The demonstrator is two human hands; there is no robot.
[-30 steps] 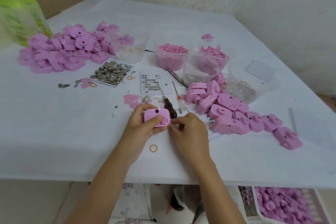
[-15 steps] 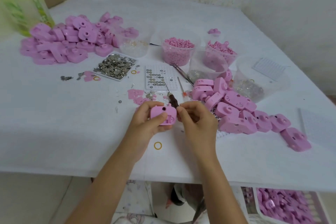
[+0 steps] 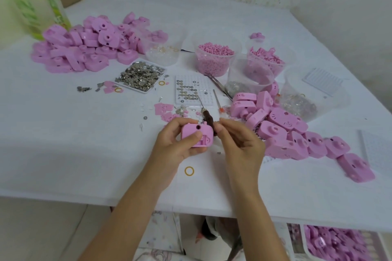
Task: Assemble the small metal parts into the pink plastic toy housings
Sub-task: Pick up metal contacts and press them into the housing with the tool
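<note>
My left hand (image 3: 174, 146) grips a pink toy housing (image 3: 196, 134), thumb across its front, lifted just above the white table. My right hand (image 3: 239, 146) sits right beside the housing with fingers curled and thumb and forefinger pinched together near a brown-handled tool (image 3: 209, 119) that lies on the table; what they pinch is too small to tell. A white tray of small metal parts (image 3: 140, 76) lies further back on the left. A white grid plate (image 3: 191, 91) holds rows of small round metal pieces.
Piles of pink housings lie at back left (image 3: 89, 46) and at right (image 3: 297, 133). Clear tubs (image 3: 214, 59) of pink bits stand at the back. A yellow ring (image 3: 189, 171) lies near the table's front edge. A green-labelled bottle (image 3: 31, 4) stands far left.
Both hands lifted the housing slightly off the table and toward the tool. The right hand moved from touching the housing's right edge to pinching beside the tool handle.
</note>
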